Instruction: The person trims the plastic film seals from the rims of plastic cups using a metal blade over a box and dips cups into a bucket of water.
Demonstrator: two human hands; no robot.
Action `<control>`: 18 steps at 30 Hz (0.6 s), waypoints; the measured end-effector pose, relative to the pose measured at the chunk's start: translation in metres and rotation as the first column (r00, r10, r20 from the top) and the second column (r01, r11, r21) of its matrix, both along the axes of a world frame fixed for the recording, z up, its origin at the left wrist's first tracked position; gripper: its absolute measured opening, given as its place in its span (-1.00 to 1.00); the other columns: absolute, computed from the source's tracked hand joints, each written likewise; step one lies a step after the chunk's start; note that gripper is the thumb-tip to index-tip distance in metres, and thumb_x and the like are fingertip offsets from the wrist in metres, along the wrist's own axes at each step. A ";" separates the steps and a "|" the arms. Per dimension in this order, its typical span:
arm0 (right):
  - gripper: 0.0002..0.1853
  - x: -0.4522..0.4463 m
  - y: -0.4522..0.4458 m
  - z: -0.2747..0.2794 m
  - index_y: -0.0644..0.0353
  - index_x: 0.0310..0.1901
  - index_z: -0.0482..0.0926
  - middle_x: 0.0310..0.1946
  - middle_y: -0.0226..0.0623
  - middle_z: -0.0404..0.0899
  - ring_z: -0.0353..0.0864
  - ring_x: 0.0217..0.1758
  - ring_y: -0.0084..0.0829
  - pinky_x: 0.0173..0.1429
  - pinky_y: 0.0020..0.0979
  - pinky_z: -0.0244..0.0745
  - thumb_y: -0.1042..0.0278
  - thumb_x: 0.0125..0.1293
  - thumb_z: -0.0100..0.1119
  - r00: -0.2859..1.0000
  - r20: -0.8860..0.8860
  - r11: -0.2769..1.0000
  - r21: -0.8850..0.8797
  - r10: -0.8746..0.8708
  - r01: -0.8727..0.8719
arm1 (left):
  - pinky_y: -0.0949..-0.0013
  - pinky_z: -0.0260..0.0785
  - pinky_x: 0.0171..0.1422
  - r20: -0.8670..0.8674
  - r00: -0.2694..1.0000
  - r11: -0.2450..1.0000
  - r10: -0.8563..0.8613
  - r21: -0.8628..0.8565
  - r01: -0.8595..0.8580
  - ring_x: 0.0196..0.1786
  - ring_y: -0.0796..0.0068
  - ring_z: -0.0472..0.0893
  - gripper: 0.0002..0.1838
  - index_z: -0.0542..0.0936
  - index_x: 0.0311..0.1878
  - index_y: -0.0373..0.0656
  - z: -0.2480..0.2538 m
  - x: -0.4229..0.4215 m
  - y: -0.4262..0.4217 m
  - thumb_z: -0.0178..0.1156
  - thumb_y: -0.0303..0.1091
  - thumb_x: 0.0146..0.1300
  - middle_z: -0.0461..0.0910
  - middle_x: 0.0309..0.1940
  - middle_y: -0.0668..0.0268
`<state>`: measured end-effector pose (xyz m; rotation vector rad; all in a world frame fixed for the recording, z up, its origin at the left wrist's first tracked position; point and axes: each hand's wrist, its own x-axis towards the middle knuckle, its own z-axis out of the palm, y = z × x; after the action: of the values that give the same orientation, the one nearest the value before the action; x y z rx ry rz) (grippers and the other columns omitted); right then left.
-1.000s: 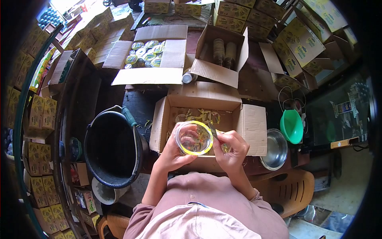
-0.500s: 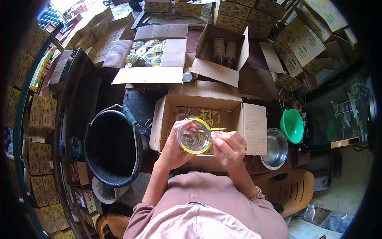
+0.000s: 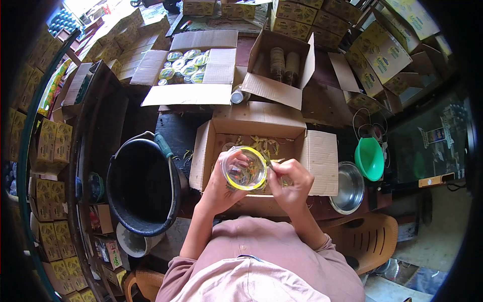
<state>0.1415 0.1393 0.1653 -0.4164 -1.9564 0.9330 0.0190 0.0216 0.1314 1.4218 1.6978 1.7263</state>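
Observation:
My left hand (image 3: 219, 189) is wrapped round a clear plastic cup (image 3: 245, 171) with a yellow rim, its round end tilted up toward me. Close to the cup's right edge, my right hand (image 3: 292, 185) pinches a small dark blade (image 3: 266, 160) that touches or nearly touches the rim. Under both hands stands an open cardboard box (image 3: 259, 119). Yellowish strips (image 3: 265, 144) lie scattered on its bottom.
On the left stands a black bucket (image 3: 142, 189). To the right are a metal bowl (image 3: 348, 189) and a green basin (image 3: 369, 159). Behind are a carton of lidded cups (image 3: 187, 95) and a carton with stacked cups (image 3: 271, 91).
The yellow strip seen at my right fingers half a second ago no longer shows there. My right hand has shifted slightly, and the blade is again at the cup's rim.

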 end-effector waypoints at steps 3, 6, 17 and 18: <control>-0.87 0.003 0.000 0.003 0.29 -0.46 0.55 -0.58 -0.26 0.50 0.54 -0.54 -0.48 -0.48 -0.56 0.41 0.69 -0.08 0.24 0.997 0.020 0.970 -0.233 0.071 -0.065 | 0.36 0.33 0.02 0.039 0.999 1.000 -0.017 -0.016 0.018 -0.06 0.36 0.46 -0.21 0.17 0.21 -0.21 0.001 0.000 -0.001 0.35 -0.49 -0.12 0.35 -0.07 0.16; -0.84 0.004 0.002 0.002 0.28 -0.44 0.56 -0.58 -0.28 0.50 0.52 -0.55 -0.46 -0.49 -0.54 0.42 0.70 -0.11 0.25 0.998 0.038 0.999 -0.022 0.048 -0.047 | 0.36 0.34 0.00 0.079 0.996 0.999 -0.029 -0.024 0.031 -0.07 0.36 0.47 -0.21 0.16 0.22 -0.20 0.002 -0.001 -0.001 0.34 -0.49 -0.11 0.36 -0.07 0.16; -0.82 0.001 -0.006 -0.002 0.24 -0.44 0.56 -0.59 -0.31 0.49 0.48 -0.61 -0.46 -0.55 -0.52 0.39 0.67 -0.14 0.29 0.996 -0.052 0.960 0.265 -0.075 0.087 | 0.35 0.33 0.06 0.094 0.994 0.998 -0.056 0.019 0.054 -0.02 0.35 0.46 -0.22 0.17 0.22 -0.18 0.003 0.003 0.000 0.35 -0.48 -0.10 0.34 -0.04 0.17; -0.82 0.001 -0.006 0.000 0.24 -0.44 0.56 -0.60 -0.31 0.49 0.48 -0.62 -0.46 -0.55 -0.52 0.38 0.66 -0.14 0.30 0.996 -0.051 0.964 0.251 -0.080 0.090 | 0.35 0.33 0.07 0.082 0.995 0.998 -0.059 0.008 0.059 -0.01 0.35 0.46 -0.22 0.17 0.22 -0.18 0.003 0.003 0.000 0.35 -0.48 -0.10 0.34 -0.03 0.17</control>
<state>0.1423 0.1328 0.1650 -0.3288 -1.9732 0.6221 0.0221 0.0212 0.1341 1.3700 1.5938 1.7342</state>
